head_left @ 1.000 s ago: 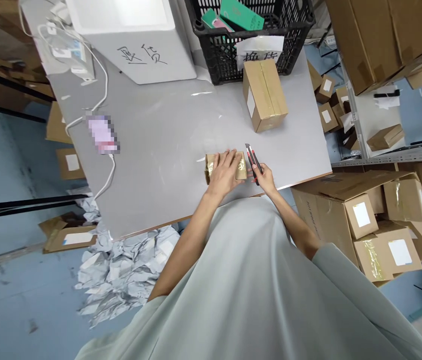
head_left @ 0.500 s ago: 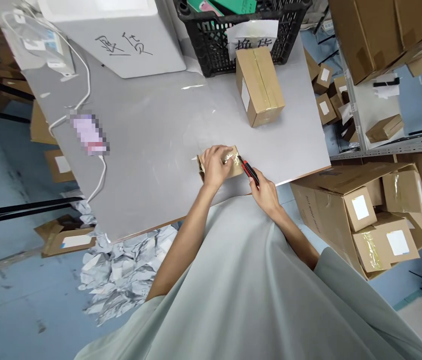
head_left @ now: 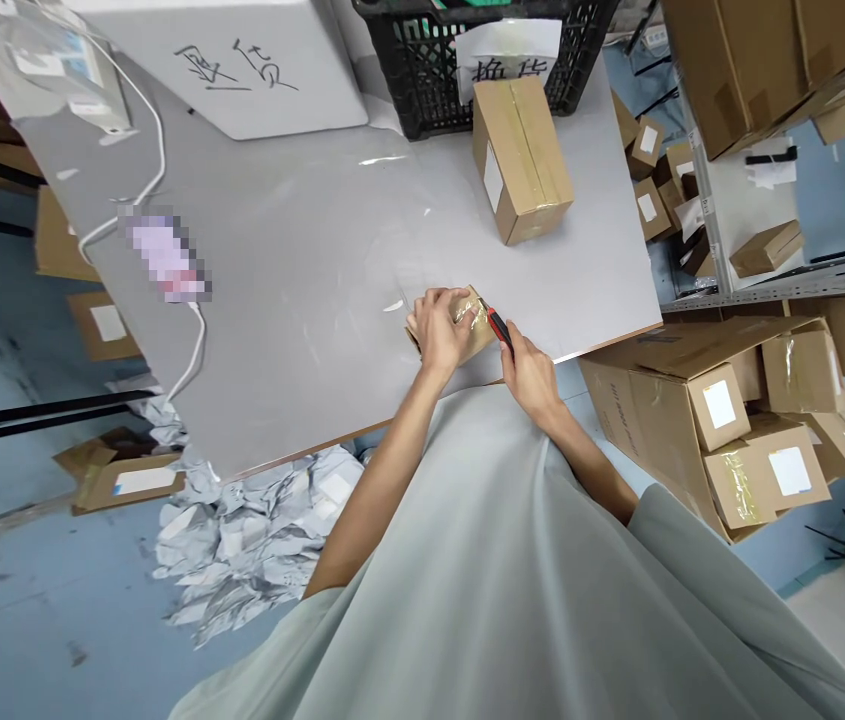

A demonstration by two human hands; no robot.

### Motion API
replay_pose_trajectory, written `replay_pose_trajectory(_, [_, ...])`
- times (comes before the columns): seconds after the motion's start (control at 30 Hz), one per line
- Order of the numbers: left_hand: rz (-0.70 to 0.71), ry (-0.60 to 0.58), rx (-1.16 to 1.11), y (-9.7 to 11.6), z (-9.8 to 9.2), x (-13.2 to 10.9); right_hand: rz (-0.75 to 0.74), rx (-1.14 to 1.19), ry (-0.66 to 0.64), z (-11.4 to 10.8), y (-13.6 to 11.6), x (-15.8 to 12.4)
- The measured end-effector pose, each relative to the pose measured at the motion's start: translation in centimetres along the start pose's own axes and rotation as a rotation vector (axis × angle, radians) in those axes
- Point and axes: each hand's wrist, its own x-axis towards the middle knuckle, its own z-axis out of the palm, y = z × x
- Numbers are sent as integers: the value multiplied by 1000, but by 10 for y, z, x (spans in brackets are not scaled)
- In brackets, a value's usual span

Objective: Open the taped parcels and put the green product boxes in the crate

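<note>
A small taped cardboard box [head_left: 480, 338] rests at the front edge of the grey table [head_left: 294, 300]. Over its left part lies my left hand [head_left: 442, 325], fingers curled around it and gripping it; much of the box is hidden beneath. My right hand [head_left: 528, 378] is closed around a red and black utility knife [head_left: 496, 325]. The knife's tip meets the box's right end, near shiny clear tape. Whether the blade is in the cardboard I cannot tell. Farther back on the table stands a larger taped cardboard box [head_left: 531, 165] with a white label.
A black plastic crate [head_left: 422, 95] and a white bin [head_left: 294, 90] with handwriting stand at the back. A blurred phone [head_left: 167, 258] with a white cable lies left. Crumpled paper [head_left: 249, 540] covers the floor; a big carton [head_left: 643, 420] of boxes stands right.
The small box has turned slightly and shifted a little right with my left hand. The knife remains at its right end, now held more steeply. The whole view has shifted slightly.
</note>
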Motion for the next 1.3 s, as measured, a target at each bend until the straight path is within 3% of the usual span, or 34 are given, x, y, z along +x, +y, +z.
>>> replay_pose_trajectory(0.37, [41,23,-26,-6,6,-3,112,-282,-88,-15,-42,-6])
replay_pose_trajectory(0.63, [58,22,-14,-5,7,-10,90,-448,-90,-31,-72,-15])
replay_pose_trajectory(1.07, [105,-35,-3,3,5,-17,156,-544,-181,-40,-50,-47])
replay_pose_trajectory(1.3, [113,-42,17,-9,1,-7,156,-398,-139,-35,-19,-73])
